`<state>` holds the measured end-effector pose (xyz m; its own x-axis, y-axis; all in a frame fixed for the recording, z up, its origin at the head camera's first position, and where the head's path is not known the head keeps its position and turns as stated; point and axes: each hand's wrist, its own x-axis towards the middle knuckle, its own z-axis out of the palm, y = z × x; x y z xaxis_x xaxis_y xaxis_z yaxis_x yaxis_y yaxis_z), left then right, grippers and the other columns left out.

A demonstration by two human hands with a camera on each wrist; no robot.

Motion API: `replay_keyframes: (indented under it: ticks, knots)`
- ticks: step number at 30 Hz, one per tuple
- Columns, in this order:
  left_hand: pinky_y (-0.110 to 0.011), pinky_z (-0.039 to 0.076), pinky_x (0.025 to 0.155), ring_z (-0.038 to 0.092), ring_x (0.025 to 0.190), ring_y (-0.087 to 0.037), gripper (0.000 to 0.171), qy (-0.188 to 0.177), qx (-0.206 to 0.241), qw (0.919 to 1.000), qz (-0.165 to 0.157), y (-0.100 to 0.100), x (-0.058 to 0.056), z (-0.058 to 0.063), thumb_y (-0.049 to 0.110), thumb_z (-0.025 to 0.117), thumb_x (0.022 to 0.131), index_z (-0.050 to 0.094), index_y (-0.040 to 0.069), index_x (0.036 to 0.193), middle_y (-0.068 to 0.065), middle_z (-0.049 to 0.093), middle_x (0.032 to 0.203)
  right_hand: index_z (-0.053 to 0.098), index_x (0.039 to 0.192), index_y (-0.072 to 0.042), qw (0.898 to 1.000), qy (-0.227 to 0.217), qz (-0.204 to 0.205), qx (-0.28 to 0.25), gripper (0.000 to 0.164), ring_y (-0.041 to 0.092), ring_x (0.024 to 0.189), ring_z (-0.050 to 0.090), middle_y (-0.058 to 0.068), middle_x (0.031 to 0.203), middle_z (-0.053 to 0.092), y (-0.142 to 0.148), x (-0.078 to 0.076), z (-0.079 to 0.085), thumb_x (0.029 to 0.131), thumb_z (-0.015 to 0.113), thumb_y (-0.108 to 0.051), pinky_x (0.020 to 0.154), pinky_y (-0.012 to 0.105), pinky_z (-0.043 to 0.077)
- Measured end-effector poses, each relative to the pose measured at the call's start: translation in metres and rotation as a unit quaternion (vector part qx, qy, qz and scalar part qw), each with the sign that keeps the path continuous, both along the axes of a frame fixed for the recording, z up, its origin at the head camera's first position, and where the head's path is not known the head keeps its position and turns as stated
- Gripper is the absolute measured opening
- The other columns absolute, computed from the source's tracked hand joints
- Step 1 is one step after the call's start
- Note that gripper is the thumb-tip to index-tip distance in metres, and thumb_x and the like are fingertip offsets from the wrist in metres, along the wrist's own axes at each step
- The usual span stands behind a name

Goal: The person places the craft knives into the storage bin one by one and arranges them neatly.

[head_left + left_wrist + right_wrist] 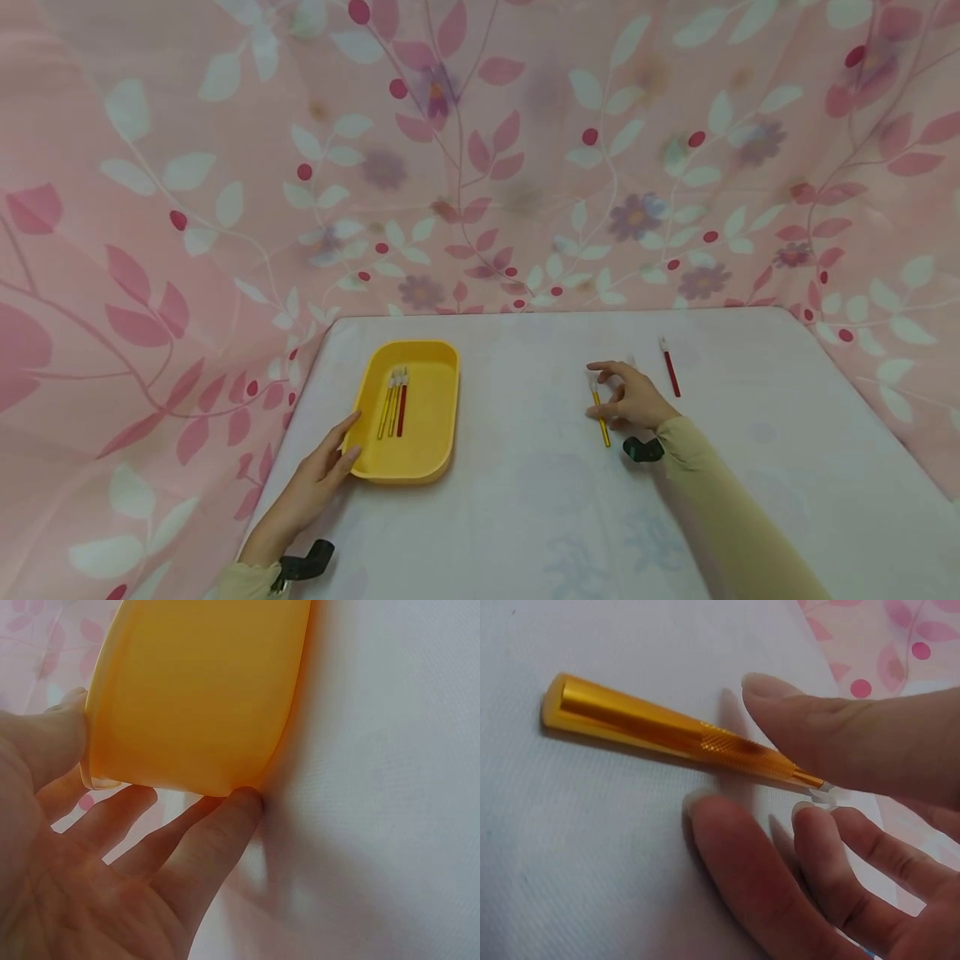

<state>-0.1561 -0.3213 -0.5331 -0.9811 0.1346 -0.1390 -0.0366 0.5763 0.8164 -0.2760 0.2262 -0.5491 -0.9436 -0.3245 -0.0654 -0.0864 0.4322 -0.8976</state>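
Observation:
My right hand [628,400] is at a gold hobby knife [602,423] lying on the white-covered table. It has a knurled grip and a clear cap over its tip. In the right wrist view the thumb [840,735] overlaps the knife's neck, while the other fingers are spread on the opposite side, apart from the handle. My left hand [318,471] touches the near left side of a yellow tray [427,462], its fingers fairly straight along the outer wall and rim. Inside the tray lie gold knives [386,414] and a red knife [402,408], side by side with capped tips pointing away.
Another red knife [671,371] with a pale cap lies beyond my right hand. The white tablecloth [517,500] spans between tray and right hand. A pink floral curtain [480,167] rises behind the table's far edge and along its sides.

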Motion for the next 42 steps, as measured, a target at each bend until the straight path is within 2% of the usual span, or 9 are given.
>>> replay_keyframes:
  ticks: [7,13,24,30,33,34,35,40,42]
  knots:
    - [-0.053,0.036,0.119,0.028,0.160,-0.049,0.069,-0.007,-0.005,0.9999,0.009,-0.003,-0.002,-0.003,0.043,0.056,0.116,0.026,0.026,0.175,-0.020,0.019,0.180,0.054,0.157,0.001,0.999,0.027,0.031,0.030,0.080,0.027,0.065,0.066,0.028,0.136,0.050,-0.005,-0.003,0.001,0.087,0.094,-0.005,0.059,0.040,0.065]
    - [-0.053,0.036,0.119,0.027,0.160,-0.050,0.069,-0.005,0.000,1.0000,0.007,-0.002,0.000,-0.002,0.041,0.056,0.116,0.026,0.023,0.176,-0.021,0.018,0.180,0.059,0.152,0.003,0.997,0.034,0.049,0.046,0.072,0.024,0.063,0.065,0.029,0.136,0.050,-0.004,-0.007,0.000,0.089,0.092,-0.007,0.058,0.037,0.064]
    - [-0.053,0.037,0.118,0.027,0.160,-0.051,0.069,0.002,-0.002,1.0000,0.004,-0.001,-0.001,-0.003,0.041,0.056,0.116,0.025,0.023,0.176,-0.021,0.018,0.180,0.056,0.154,0.006,0.995,0.029,0.065,0.071,0.071,0.022,0.064,0.061,0.030,0.137,0.047,-0.001,-0.011,0.002,0.092,0.089,-0.006,0.058,0.034,0.062]
    - [-0.054,0.039,0.118,0.030,0.159,-0.050,0.069,-0.001,0.002,1.0000,0.003,-0.001,-0.001,-0.003,0.043,0.056,0.116,0.027,0.024,0.175,-0.021,0.019,0.180,0.054,0.154,0.008,0.997,0.018,0.060,0.054,0.071,0.025,0.068,0.065,0.030,0.137,0.048,0.002,-0.010,0.000,0.092,0.088,-0.002,0.060,0.036,0.064]
    - [-0.057,0.042,0.116,0.033,0.156,-0.053,0.069,0.010,0.006,0.9999,-0.007,-0.002,-0.002,-0.005,0.042,0.057,0.115,0.028,0.024,0.175,-0.024,0.020,0.179,0.053,0.154,0.009,0.997,0.014,0.056,0.042,0.072,0.026,0.070,0.066,0.030,0.138,0.048,0.004,-0.009,-0.001,0.092,0.087,0.000,0.061,0.036,0.065]
    - [-0.054,0.047,0.114,0.036,0.154,-0.054,0.068,0.024,0.001,0.9997,-0.011,-0.003,-0.001,-0.007,0.040,0.057,0.115,0.029,0.023,0.175,-0.025,0.023,0.178,0.053,0.154,0.009,0.997,0.016,0.055,0.041,0.071,0.026,0.070,0.066,0.029,0.138,0.048,0.004,-0.009,-0.002,0.092,0.087,0.000,0.061,0.036,0.065]
    - [-0.053,0.047,0.113,0.036,0.154,-0.055,0.068,0.026,0.002,0.9996,-0.012,-0.004,-0.001,-0.008,0.040,0.058,0.115,0.029,0.024,0.175,-0.025,0.023,0.178,0.052,0.154,0.009,0.998,0.016,0.055,0.038,0.072,0.027,0.071,0.067,0.030,0.138,0.048,0.005,-0.009,-0.001,0.092,0.087,0.001,0.061,0.036,0.065]
    - [-0.052,0.046,0.114,0.035,0.155,-0.054,0.067,0.032,0.000,0.9994,-0.014,-0.003,-0.001,-0.008,0.039,0.057,0.116,0.029,0.025,0.175,-0.024,0.023,0.178,0.051,0.155,0.010,0.998,0.022,0.053,0.034,0.072,0.027,0.070,0.067,0.030,0.139,0.048,0.004,-0.006,0.001,0.092,0.086,0.003,0.060,0.036,0.064]
    - [-0.055,0.041,0.116,0.031,0.157,-0.053,0.068,0.020,0.005,0.9997,-0.011,-0.001,0.000,-0.006,0.040,0.056,0.116,0.027,0.025,0.175,-0.023,0.020,0.179,0.051,0.155,0.011,0.998,0.023,0.052,0.034,0.073,0.027,0.070,0.067,0.030,0.140,0.049,0.003,-0.004,0.002,0.091,0.086,0.004,0.059,0.036,0.064]
